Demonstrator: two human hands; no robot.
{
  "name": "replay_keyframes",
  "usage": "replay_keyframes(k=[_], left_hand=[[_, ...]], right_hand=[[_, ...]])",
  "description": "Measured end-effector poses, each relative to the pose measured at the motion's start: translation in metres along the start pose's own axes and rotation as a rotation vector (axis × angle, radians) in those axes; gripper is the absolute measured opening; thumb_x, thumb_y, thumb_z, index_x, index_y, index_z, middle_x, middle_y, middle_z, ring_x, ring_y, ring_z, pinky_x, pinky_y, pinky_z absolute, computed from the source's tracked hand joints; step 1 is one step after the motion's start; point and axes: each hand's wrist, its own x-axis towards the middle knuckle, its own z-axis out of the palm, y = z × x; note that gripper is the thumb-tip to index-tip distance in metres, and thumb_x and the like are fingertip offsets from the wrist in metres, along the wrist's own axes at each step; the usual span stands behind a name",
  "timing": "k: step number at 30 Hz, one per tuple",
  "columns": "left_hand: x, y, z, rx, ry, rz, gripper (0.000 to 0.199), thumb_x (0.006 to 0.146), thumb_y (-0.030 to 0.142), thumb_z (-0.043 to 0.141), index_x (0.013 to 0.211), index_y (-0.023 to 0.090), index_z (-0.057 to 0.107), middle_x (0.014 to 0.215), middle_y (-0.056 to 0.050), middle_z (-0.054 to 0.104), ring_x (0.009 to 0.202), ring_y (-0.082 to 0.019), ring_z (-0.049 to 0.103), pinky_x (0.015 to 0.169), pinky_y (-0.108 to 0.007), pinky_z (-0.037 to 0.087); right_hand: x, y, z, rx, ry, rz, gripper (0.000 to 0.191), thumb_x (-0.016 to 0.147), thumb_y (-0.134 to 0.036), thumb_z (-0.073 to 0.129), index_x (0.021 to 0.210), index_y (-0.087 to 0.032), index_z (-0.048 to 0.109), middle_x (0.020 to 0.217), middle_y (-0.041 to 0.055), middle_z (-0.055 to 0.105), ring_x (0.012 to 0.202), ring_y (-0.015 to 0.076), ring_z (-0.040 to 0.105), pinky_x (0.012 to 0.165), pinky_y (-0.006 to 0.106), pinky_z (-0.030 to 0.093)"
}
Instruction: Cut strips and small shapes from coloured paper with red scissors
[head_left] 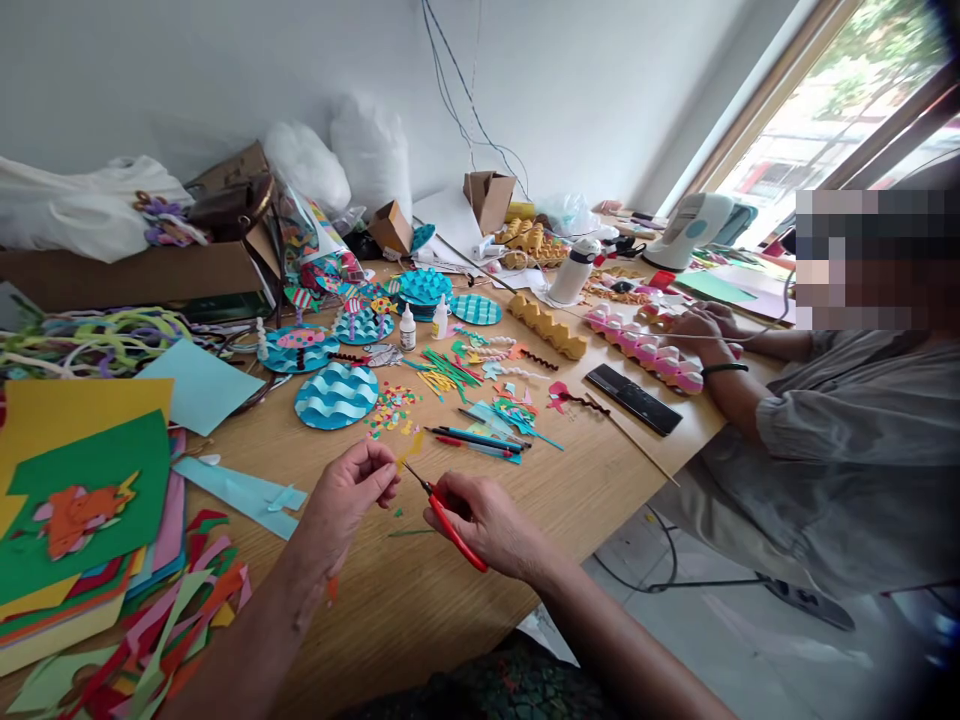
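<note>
My left hand (358, 485) pinches a small piece of yellow paper (409, 452) near the table's front edge. Red-handled scissors (459, 530) are gripped in my right hand (484, 515), their blades pointing up-left at the yellow paper. Whether the blades touch the paper is too small to tell. Beyond my hands lie several pens (480, 440) and a scatter of small paper confetti (394, 405). A blue disc with wavy paper strips (337, 394) lies behind my left hand.
Coloured paper sheets (90, 460) and paper scraps (180, 620) cover the left side. Glue bottles (407, 328), a black phone (634, 398), a wooden stick (637, 440) and a white flask (574, 272) stand or lie farther off. At right, another person's hands (697, 330) are at a painted egg-carton strip (645, 345).
</note>
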Motion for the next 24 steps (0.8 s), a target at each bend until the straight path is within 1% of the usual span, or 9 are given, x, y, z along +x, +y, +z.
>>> replay_keyframes(k=[5,12,18,21,23,24], left_hand=[[0.0,0.001,0.004,0.008,-0.007,-0.031,0.016,0.061,0.028,0.065,0.068,0.017,0.056,0.055,0.005,0.054,0.051,-0.009,0.049,0.049,-0.02,0.039],[-0.002,-0.002,0.007,-0.018,-0.059,-0.06,0.012,0.063,0.025,0.064,0.067,0.017,0.056,0.055,0.005,0.054,0.051,-0.008,0.047,0.05,-0.019,0.038],[-0.002,-0.005,0.01,-0.034,-0.067,-0.082,0.013,0.062,0.025,0.065,0.068,0.017,0.056,0.055,0.005,0.055,0.05,-0.008,0.048,0.049,-0.019,0.038],[-0.002,-0.003,0.008,-0.035,-0.042,-0.069,0.014,0.06,0.026,0.066,0.066,0.017,0.056,0.053,0.005,0.053,0.049,-0.008,0.048,0.048,-0.019,0.038],[-0.002,0.0,0.005,-0.029,-0.018,-0.051,0.015,0.06,0.026,0.067,0.066,0.016,0.057,0.054,0.005,0.053,0.05,-0.008,0.048,0.048,-0.019,0.039],[-0.002,0.001,0.004,-0.022,-0.008,-0.041,0.015,0.059,0.026,0.067,0.066,0.016,0.058,0.055,0.005,0.053,0.05,-0.009,0.048,0.049,-0.02,0.039]], right_hand=[[0.0,0.003,0.001,0.018,0.009,0.003,0.032,0.084,-0.043,0.046,0.067,-0.017,0.048,0.057,-0.0043,0.045,0.052,0.0069,0.037,0.048,0.019,0.026],[-0.002,0.009,0.002,0.017,0.039,0.029,0.032,0.083,-0.043,0.048,0.065,-0.016,0.05,0.055,-0.0046,0.044,0.05,0.0065,0.035,0.045,0.02,0.023],[-0.004,0.016,0.003,0.046,0.06,0.048,0.03,0.081,-0.04,0.052,0.064,-0.015,0.051,0.054,-0.0038,0.045,0.05,0.0072,0.036,0.047,0.021,0.024],[-0.009,0.017,0.001,0.171,0.023,0.13,0.029,0.079,-0.039,0.053,0.063,-0.016,0.05,0.053,-0.0034,0.045,0.049,0.0078,0.038,0.046,0.021,0.026],[-0.011,0.017,0.0,0.351,-0.015,0.193,0.027,0.08,-0.039,0.051,0.065,-0.017,0.048,0.053,-0.0039,0.044,0.048,0.0081,0.04,0.045,0.02,0.029],[-0.011,0.015,-0.001,0.452,-0.017,0.202,0.025,0.079,-0.039,0.051,0.068,-0.017,0.048,0.054,-0.0041,0.044,0.049,0.0082,0.041,0.046,0.02,0.031]])
